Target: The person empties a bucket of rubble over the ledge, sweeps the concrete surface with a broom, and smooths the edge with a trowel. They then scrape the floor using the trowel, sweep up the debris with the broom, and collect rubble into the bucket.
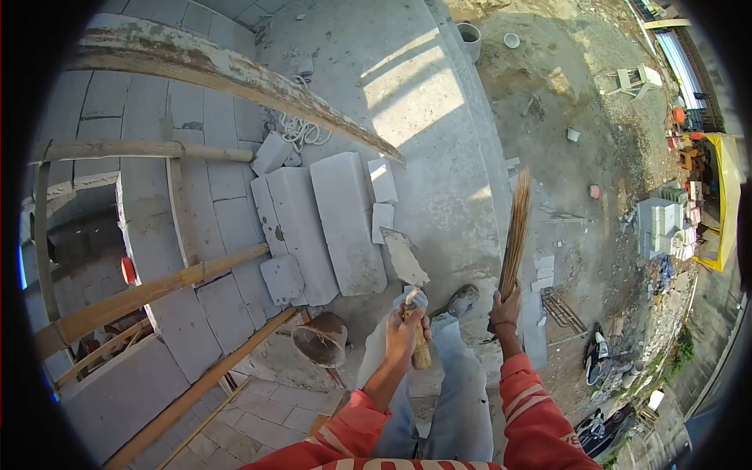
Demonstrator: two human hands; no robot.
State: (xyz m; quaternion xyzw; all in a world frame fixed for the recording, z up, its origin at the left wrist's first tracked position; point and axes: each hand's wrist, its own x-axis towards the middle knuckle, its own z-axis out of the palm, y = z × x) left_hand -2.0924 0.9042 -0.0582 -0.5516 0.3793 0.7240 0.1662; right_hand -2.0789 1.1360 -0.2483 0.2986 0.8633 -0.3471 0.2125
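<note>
My left hand (403,335) is closed around the wooden handle of a trowel (405,258), whose blade is smeared with pale mortar and points away from me. In my right hand (505,312) I grip a stick broom (514,239), a bundle of thin brown bristles held upright in view. Below the hands are my legs in light jeans and a dusty shoe (464,299). Left of the trowel lie large pale blocks (346,223), with smaller block pieces (382,182) beside them.
A bucket (319,340) stands left of my legs. Wooden poles (172,286) and a long beam (235,74) cross the left side near a block wall (145,204). White rope (301,131) lies behind the blocks. The slab edge (478,117) drops to dirt ground at right.
</note>
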